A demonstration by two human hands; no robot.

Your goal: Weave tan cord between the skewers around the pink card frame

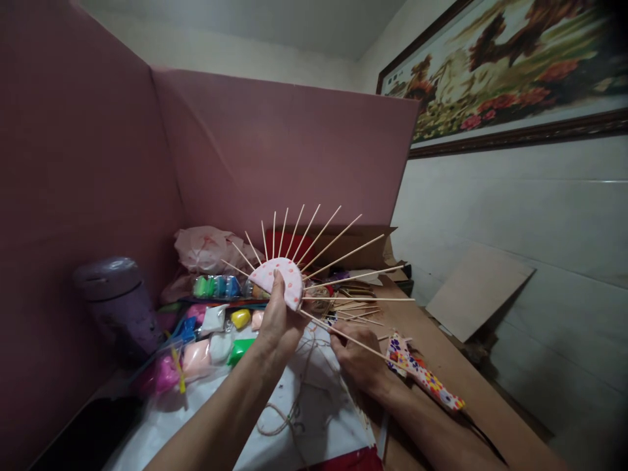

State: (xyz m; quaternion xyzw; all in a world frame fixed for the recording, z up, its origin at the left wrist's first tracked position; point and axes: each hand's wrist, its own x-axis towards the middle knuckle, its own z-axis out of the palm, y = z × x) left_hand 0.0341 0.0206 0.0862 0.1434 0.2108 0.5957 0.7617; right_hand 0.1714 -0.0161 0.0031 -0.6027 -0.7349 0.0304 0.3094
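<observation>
My left hand [282,320] grips a pale pink half-disc [275,273] with reddish-orange dots, its thumb pressed on the flat face. Thin wooden sticks [330,247] fan out from the curved edge of the half-disc, pointing left, up and right. Low on the right, my right hand [360,356] is curled, its fingertips close to the lowest stick, which slants across above the knuckles. Whatever those fingers hold, if anything, is hidden. A flower-patterned glue gun [424,376] with a cord lies just right of that hand.
Loose sticks [360,311] lie on the cardboard [412,320] beyond my right hand. Bagged coloured clay [240,350] and a lilac tumbler [118,307] stand at left. Twine [275,428] trails over the white sheet [328,418]. Pink panels [294,144] enclose the back and left.
</observation>
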